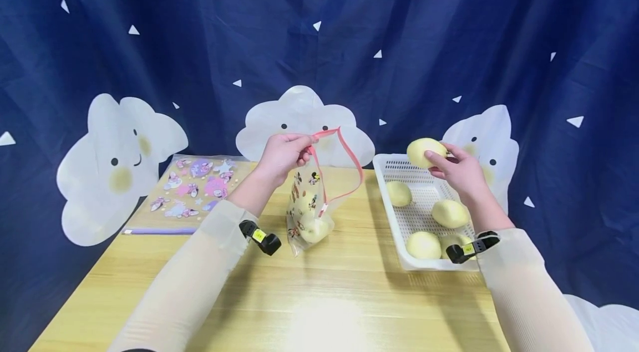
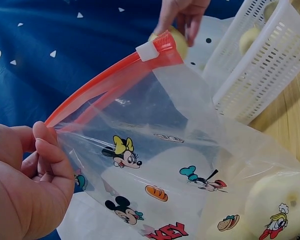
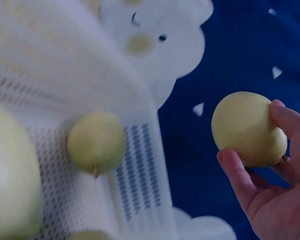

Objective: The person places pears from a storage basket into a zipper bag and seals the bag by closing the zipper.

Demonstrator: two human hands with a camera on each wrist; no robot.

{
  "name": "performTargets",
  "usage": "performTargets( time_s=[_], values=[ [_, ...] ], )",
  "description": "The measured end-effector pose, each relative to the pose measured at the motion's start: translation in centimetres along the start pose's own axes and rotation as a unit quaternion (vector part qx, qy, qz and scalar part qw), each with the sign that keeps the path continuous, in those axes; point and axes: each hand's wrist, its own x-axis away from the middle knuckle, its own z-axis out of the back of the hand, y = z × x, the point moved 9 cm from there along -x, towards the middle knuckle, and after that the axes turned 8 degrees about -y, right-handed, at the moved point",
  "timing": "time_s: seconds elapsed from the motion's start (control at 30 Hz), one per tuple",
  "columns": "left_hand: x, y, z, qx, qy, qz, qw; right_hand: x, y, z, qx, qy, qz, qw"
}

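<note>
My left hand [image 1: 285, 157] pinches the red zip edge of a clear cartoon-printed zip bag [image 1: 305, 197] and holds it up with its mouth apart. Pale yellow-green fruit [image 1: 313, 228], apparently pears, sits at the bottom of the bag. In the left wrist view, the white slider [image 2: 148, 51] is at the far end of the zip. My right hand [image 1: 461, 169] grips a pale yellow pear [image 1: 424, 152] above the far part of a white plastic basket [image 1: 391, 213]. The stem of that pear points toward the palm in the right wrist view.
Several more pears [image 1: 450, 213] lie in the basket at the right. On the left of the wooden table [image 1: 279, 296] a flat printed zip bag [image 1: 189, 191] with a purple zip lies. A dark blue curtain [image 1: 299, 25] with white clouds hangs behind the table.
</note>
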Motion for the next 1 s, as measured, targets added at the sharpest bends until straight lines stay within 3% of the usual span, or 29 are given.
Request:
performTargets(
  time_s=[0.2,0.53,0.67,1.0],
  values=[
    [0.1,0.0,0.0,0.000,0.000,0.000,1.0000,1.3,-3.1,-1.3,-0.070,-0.009,0.046,0.996],
    [-0.1,0.1,0.0,0.002,-0.002,-0.002,1.0000,3.7,-8.2,-3.9,-0.108,-0.034,0.102,0.988],
    [-0.1,0.2,-0.1,0.001,-0.003,-0.001,1.0000,4.3,-9.6,-5.0,-0.104,-0.047,0.119,0.986],
    [0.0,0.1,-0.1,-0.004,-0.003,0.001,1.0000,5.7,-12.1,-8.0,-0.002,-0.076,0.150,0.986]
  ],
)
